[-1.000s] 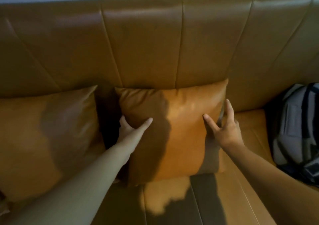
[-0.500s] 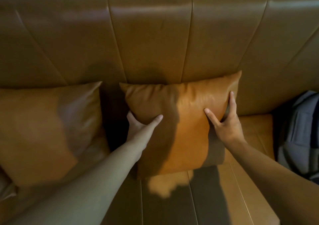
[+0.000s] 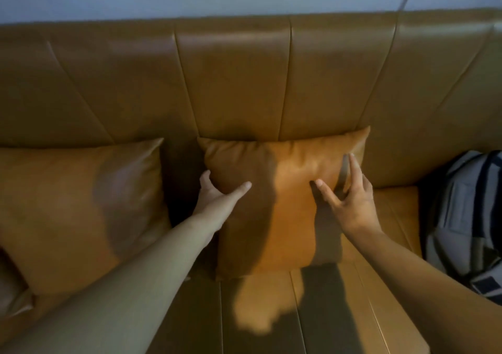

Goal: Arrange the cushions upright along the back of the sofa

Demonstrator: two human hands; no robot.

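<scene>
An orange-brown leather cushion (image 3: 285,190) stands upright against the back of the tan sofa (image 3: 233,82), in the middle of the view. My left hand (image 3: 217,196) grips its left edge, thumb across the front and fingers behind. My right hand (image 3: 350,198) is at its right edge, thumb on the front and fingers laid along the side. A second, larger cushion (image 3: 68,207) leans against the sofa back to the left, apart from the first by a dark gap.
A grey backpack with dark straps (image 3: 467,218) sits on the sofa seat at the far right. The corner of another cushion (image 3: 11,294) shows at the lower left edge. The seat (image 3: 271,321) stretches toward me below the cushions.
The middle cushion has been pushed back and stood more upright against the sofa back. Both hands stayed on its edges, and my head has tilted up so the wall shows.
</scene>
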